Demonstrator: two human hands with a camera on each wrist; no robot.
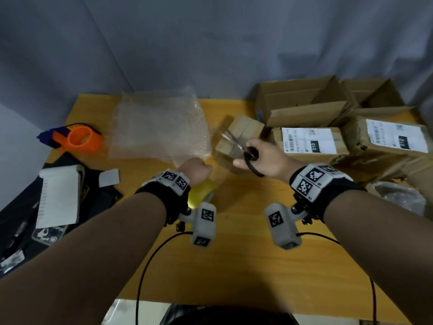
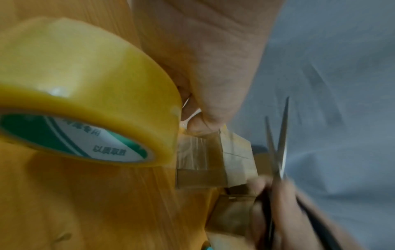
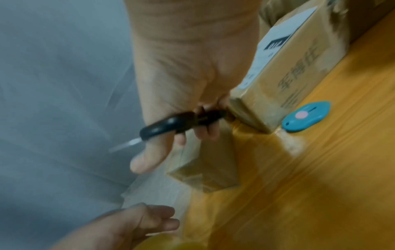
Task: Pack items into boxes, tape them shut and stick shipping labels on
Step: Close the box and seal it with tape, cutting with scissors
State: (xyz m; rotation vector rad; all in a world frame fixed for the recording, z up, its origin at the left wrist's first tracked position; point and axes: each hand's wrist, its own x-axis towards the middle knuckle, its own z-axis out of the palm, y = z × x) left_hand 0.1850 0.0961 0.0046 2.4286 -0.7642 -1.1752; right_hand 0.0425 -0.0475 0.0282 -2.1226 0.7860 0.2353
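at table centre i see my left hand (image 1: 195, 171) gripping the tape roll (image 2: 85, 94), its strip stretched taut to the small box (image 1: 236, 139) at one o'clock so scissors (image 1: 236, 143), clamped in my right hand (image 1: 264, 158), can cut.

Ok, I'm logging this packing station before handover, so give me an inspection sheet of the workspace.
Surface: wooden table.
Job's things: small box, unlabelled, tape strip stretched to yellow tape roll; two labelled boxes; open boxes.
Clutter: bubble wrap, orange dispenser, blue cutter, notepad.
Grippers: left hand holds the roll; right hand grips scissors, blades parted.
Cables: two black wrist leads.
Surroundings: grey cloth backdrop.
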